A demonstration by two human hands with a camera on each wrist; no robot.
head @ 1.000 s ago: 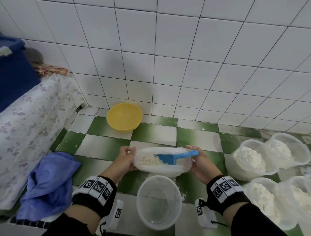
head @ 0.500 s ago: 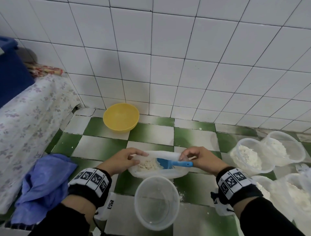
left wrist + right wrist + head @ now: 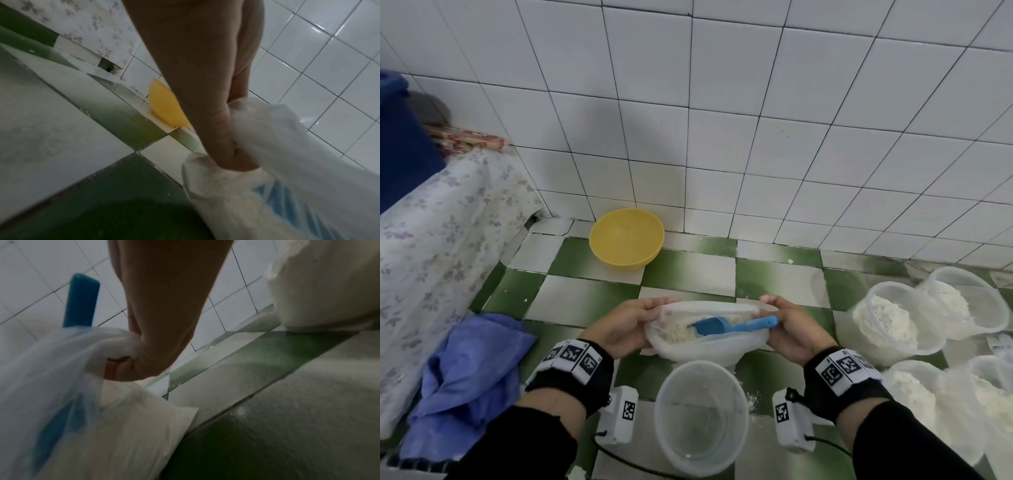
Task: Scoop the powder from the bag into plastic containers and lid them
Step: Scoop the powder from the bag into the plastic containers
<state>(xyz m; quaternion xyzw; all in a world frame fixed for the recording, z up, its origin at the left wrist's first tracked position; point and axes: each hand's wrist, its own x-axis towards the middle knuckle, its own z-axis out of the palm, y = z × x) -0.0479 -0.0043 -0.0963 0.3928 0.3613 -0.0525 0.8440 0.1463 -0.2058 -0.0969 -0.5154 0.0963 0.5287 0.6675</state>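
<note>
A thin white plastic bag (image 3: 705,346) with a little powder hangs between my hands above the green and white floor. My left hand (image 3: 626,322) pinches its left rim, and my right hand (image 3: 789,325) pinches its right rim. A blue scoop (image 3: 726,325) lies inside the bag, its handle poking out toward my right hand. In the left wrist view my fingers (image 3: 224,146) grip the bag (image 3: 267,146). The right wrist view shows my fingers (image 3: 148,356) bunching the bag (image 3: 72,369), with the scoop handle (image 3: 81,300) above. An empty clear container (image 3: 700,416) stands just below the bag.
Several clear containers with powder (image 3: 890,320) crowd the floor at the right. A yellow bowl (image 3: 626,238) sits against the tiled wall. A blue cloth (image 3: 469,380) lies at the left, beside a flower-patterned covering (image 3: 438,246).
The bag mouth, pressed nearly flat half a second ago, is spread wider between my hands. The scoop lies more exposed inside it.
</note>
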